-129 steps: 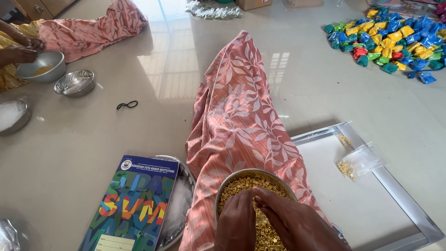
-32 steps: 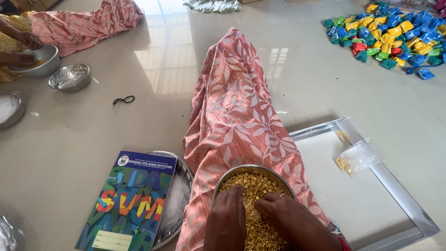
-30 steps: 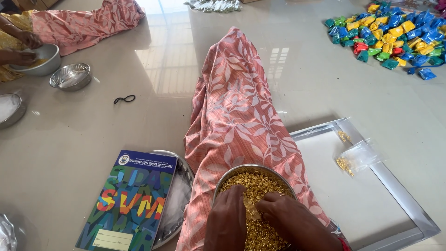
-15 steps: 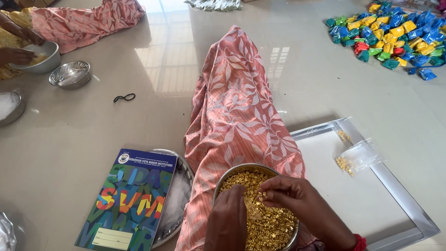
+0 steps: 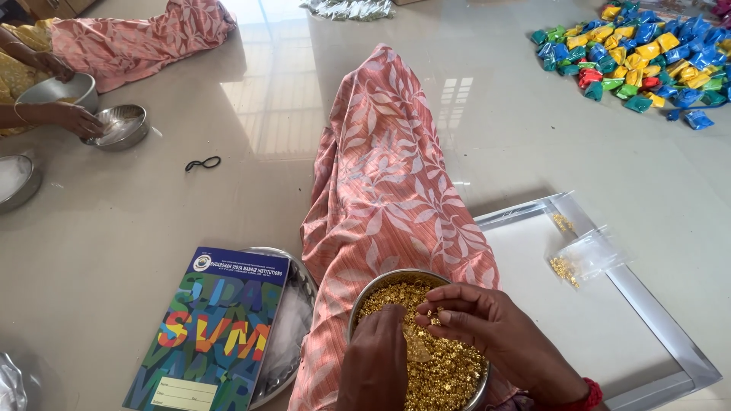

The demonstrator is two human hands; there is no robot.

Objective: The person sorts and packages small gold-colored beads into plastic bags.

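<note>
Left hand (image 5: 377, 358): fingers curled down into the beads, tips pressed into the pile, palm turned away from the camera; whether it grips any beads I cannot tell
Right hand (image 5: 487, 331): hovers just above the bowl, fingertips bunched together, pinching a few small gold beads; a red band sits at the wrist
Steel bowl (image 5: 365, 293): round, resting on the person's lap, at the bottom middle of the view, under both hands
Gold beads (image 5: 449, 373): tiny, shiny, filling the bowl close to the rim
Pink cloth (image 5: 392, 175): leaf-patterned, draped over the outstretched leg, running from the bowl up the middle of the floor
Booklet (image 5: 213, 327): dark blue with colourful letters, lying just left of the leg, partly covering a round steel plate (image 5: 293, 335)
White tray (image 5: 609, 320): metal-framed, flat on the floor right of the leg, with a small clear plastic bag (image 5: 586, 255) holding a few gold beads
Coloured packets (image 5: 647, 53): blue, yellow, green and red heap, far right, well apart from the bowl
Another person (image 5: 46, 91): top left, hands on steel bowls
Black hair tie (image 5: 202, 163): alone on the floor, left of the cloth
</note>
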